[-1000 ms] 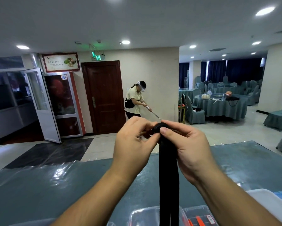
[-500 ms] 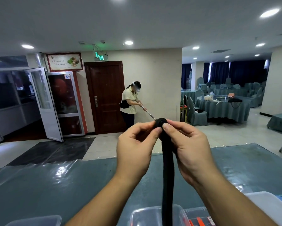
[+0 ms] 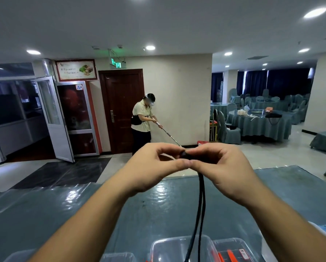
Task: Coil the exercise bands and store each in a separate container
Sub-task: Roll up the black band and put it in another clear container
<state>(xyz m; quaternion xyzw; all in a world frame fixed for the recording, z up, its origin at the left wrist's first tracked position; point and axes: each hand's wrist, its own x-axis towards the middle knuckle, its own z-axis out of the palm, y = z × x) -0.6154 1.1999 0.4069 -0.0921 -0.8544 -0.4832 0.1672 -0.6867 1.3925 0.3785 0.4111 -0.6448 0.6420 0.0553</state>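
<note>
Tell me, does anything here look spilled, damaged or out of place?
Nothing stands out. Both hands, left hand and right hand, pinch a small roll of the black band; its loose end hangs straight down over the clear containers on the table.

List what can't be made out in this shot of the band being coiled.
- Coiled end of the black exercise band, head view: mostly covered by the left hand and right hand; coil size unclear.
- Band's lower end: cut off by the bottom edge.
- Clear plastic container: partly cropped; contents not readable.
- Wall poster: text too small.
</note>
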